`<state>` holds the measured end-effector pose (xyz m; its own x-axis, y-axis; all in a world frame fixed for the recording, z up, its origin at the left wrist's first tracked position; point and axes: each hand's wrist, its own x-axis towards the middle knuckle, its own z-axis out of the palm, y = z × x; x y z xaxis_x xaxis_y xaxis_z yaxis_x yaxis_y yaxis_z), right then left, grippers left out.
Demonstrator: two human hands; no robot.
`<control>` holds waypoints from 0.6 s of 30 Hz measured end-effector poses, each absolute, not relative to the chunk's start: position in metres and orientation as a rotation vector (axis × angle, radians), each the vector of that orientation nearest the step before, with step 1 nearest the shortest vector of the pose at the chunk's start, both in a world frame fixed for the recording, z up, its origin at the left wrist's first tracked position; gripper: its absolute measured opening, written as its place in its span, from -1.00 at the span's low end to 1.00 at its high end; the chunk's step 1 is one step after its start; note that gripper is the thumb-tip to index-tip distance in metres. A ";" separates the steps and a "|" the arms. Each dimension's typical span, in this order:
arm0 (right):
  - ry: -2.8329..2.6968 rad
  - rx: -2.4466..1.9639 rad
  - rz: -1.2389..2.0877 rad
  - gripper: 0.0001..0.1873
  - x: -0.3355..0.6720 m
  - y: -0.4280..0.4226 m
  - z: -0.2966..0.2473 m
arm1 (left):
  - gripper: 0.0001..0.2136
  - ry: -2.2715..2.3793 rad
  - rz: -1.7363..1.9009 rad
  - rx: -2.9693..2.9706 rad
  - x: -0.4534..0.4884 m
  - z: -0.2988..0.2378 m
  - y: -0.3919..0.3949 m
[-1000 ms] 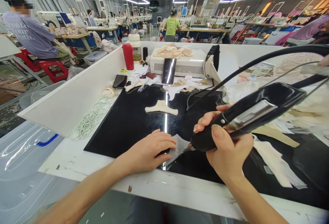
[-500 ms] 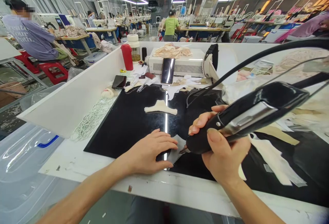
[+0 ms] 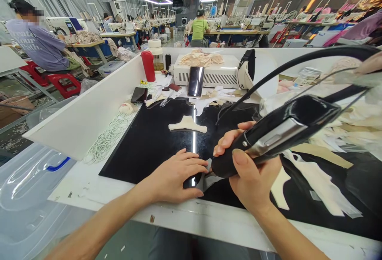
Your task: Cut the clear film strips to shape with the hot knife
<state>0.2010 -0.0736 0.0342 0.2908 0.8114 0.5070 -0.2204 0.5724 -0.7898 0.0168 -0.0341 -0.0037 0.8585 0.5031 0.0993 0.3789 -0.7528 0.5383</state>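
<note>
My right hand (image 3: 250,172) is wrapped round a black corded hand tool (image 3: 277,132) with a metal side plate. The tool's tip points down at a small pale fabric piece (image 3: 209,180) on the black glossy mat (image 3: 149,140). My left hand (image 3: 176,176) lies flat on the mat with fingers stretched out, pressing on the left part of that piece, fingertips close to the tool's tip. A cream shaped fabric piece (image 3: 187,124) lies further back on the mat.
White fabric offcuts (image 3: 322,188) lie at the right. A white box machine (image 3: 211,75) with a phone (image 3: 195,81) leaning on it, a red bottle (image 3: 148,65) and white elastic loops (image 3: 109,136) stand behind. A clear plastic bin (image 3: 26,188) sits left. Other people sew at distant tables.
My right hand and the tool have shifted left and slightly nearer my left hand's fingertips. The left hand has stayed flat on the piece.
</note>
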 end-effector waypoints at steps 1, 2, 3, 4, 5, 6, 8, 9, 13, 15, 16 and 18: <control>-1.061 -0.673 0.766 -0.58 0.202 -0.074 0.034 | -0.53 0.644 0.320 2.514 0.017 -0.003 -0.034; -1.063 -0.675 0.772 -0.58 0.203 -0.075 0.033 | -0.52 0.646 0.315 2.513 0.017 -0.003 -0.034; -1.065 -0.672 0.779 -0.58 0.204 -0.076 0.033 | -0.51 0.648 0.310 2.511 0.017 -0.002 -0.034; -1.070 -0.665 0.786 -0.58 0.205 -0.077 0.032 | -0.50 0.653 0.301 2.508 0.017 -0.001 -0.034; -1.076 -0.657 0.793 -0.58 0.207 -0.079 0.032 | -0.49 0.660 0.291 2.505 0.018 0.000 -0.035; -1.081 -0.650 0.796 -0.59 0.209 -0.080 0.032 | -0.49 0.665 0.282 2.502 0.018 0.001 -0.035; -1.086 -0.640 0.800 -0.61 0.212 -0.083 0.032 | -0.48 0.676 0.264 2.494 0.019 0.003 -0.036; -1.087 -0.639 0.800 -0.62 0.214 -0.085 0.032 | -0.47 0.680 0.258 2.491 0.019 0.004 -0.037; -1.082 -0.640 0.802 -0.62 0.217 -0.090 0.033 | -0.46 0.695 0.237 2.482 0.020 0.005 -0.037; -1.075 -0.642 0.795 -0.62 0.217 -0.091 0.034 | -0.45 0.694 0.235 2.482 0.019 0.004 -0.036; -1.071 -0.642 0.792 -0.63 0.217 -0.091 0.034 | -0.44 0.694 0.237 2.483 0.019 0.004 -0.036; -1.070 -0.641 0.791 -0.63 0.217 -0.092 0.034 | -0.43 0.692 0.240 2.483 0.019 0.003 -0.036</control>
